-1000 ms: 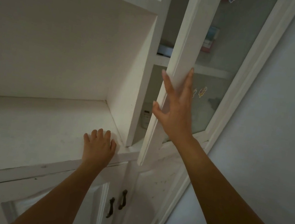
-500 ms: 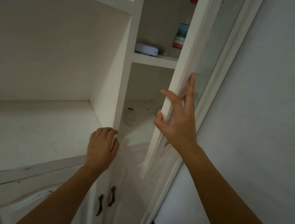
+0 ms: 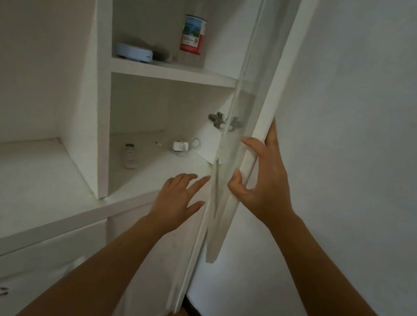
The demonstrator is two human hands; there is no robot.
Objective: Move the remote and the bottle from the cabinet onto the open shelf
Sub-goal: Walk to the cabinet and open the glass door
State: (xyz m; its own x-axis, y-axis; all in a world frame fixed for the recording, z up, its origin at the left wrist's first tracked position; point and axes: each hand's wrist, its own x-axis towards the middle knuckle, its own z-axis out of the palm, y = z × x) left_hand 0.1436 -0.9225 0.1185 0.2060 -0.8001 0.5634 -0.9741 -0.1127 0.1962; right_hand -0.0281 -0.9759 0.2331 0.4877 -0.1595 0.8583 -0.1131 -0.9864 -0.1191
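Observation:
The white cabinet door (image 3: 261, 90) stands swung wide toward the right wall. My right hand (image 3: 263, 177) grips its free edge, fingers curled round it. A white remote (image 3: 130, 156) lies flat on the cabinet's lower shelf (image 3: 168, 168), near the left partition. A clear bottle (image 3: 194, 24) with a red cap and a red-and-blue label stands upright on the upper shelf (image 3: 174, 72). My left hand (image 3: 178, 202) hovers with fingers spread at the lower shelf's front edge, to the right of the remote, holding nothing. The open shelf (image 3: 16, 184) lies to the left of the partition.
A round white device (image 3: 134, 53) sits on the upper shelf left of the bottle. A white charger with a coiled cable (image 3: 181, 145) lies at the back of the lower shelf. A metal hinge (image 3: 223, 121) joins door and cabinet. A white wall (image 3: 367, 126) is close on the right.
The door has swung from nearly closed to wide open under my right hand. My left hand left the open shelf's front edge and moved right, in front of the lower cabinet shelf.

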